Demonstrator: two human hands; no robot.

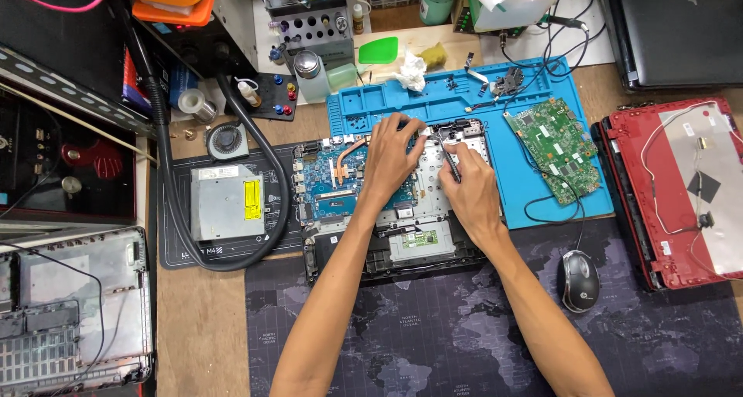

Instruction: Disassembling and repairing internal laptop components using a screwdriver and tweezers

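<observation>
While both hands (429, 172) press palm-down, tweezers (451, 161) probe the laptop base (433, 234).

Green circuit board (559, 148) on blue work mat (542, 203), right of centre. Black mouse (579, 279) near right on dark map-print desk mat (464, 335). Red laptop lid (681, 188) far right edge, black laptop (673, 25) beyond it. Silver optical drive (226, 202) left, small round fan (227, 141) just beyond it, black hose (166, 180) looping around both. Grey laptop shell (73, 312) near left. Green pick (378, 50) and crumpled tissue (409, 70) far centre.
</observation>
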